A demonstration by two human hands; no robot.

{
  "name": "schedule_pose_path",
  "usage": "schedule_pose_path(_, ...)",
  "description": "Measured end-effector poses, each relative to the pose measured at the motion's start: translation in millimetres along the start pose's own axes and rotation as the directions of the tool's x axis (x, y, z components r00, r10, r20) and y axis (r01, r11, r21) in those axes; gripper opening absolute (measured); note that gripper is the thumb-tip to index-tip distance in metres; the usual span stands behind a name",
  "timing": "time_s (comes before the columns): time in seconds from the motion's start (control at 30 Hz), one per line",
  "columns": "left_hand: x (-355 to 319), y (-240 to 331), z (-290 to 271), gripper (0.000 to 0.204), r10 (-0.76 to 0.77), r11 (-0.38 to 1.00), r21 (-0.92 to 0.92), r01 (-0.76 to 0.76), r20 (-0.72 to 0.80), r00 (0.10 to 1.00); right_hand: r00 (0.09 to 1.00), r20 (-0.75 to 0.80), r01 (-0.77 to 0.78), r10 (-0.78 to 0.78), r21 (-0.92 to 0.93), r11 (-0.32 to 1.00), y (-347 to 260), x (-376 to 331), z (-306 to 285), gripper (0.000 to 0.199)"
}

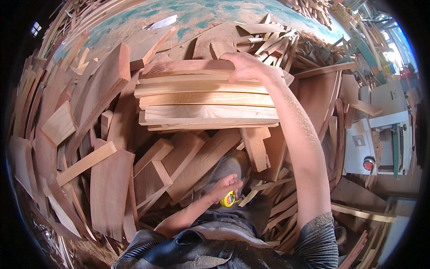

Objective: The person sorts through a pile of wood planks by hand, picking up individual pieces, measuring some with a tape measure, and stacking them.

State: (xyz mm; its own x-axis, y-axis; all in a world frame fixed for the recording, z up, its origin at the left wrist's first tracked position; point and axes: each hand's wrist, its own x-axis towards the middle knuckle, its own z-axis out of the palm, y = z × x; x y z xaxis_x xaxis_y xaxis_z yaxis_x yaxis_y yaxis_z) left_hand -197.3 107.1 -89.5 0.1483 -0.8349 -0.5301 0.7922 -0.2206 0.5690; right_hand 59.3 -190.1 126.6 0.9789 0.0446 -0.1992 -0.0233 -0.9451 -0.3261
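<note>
My left hand is low in front of my body, its fingers curled round a yellow tape measure. Stretched far forward, my right hand grips the right end of a reddish-brown wooden board, with fingers over its far edge and thumb on the near side. This board lies at the far side of a stack of pale planks, laid side to side in front of me. Some of the planks' right ends are hidden by my right forearm.
Offcuts and thick curved wood pieces are heaped on the left and beneath the stack. Thin scrap strips lie beyond. At right stands a white machine with a red button. Sawdust covers the green floor behind.
</note>
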Motion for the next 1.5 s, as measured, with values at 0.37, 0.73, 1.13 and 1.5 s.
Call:
schedule_pose_path(0.37, -3, -1, -2, 0.089, 0.007, 1.000, -0.012, -0.007, 0.037, 0.999, 0.995, -0.069, -0.072, 0.073, 0.028, 0.997, 19, -14, 10, 0.073)
schedule_pose_path(0.73, 11, -9, 1, 0.090, -0.073, 0.996, -0.045, 0.075, 0.061, 0.996, 0.966, -0.260, -0.022, -0.002, -0.089, 0.996, -5, -29, 22, 0.058)
schedule_pose_path(1.13, 18, 6, 7, 0.031, -0.250, 0.967, -0.028, 0.254, 0.105, 0.963, -0.162, -0.605, -0.494, 0.779, 0.733, 0.467, -83, -503, 283, 0.032)
schedule_pose_path(1.5, 23, 0, 37, 0.041, -0.375, 0.927, 0.053, 0.371, 0.110, 0.921, -0.781, 0.214, -0.433, 0.586, 0.491, -0.756, -207, -865, 576, 0.047)
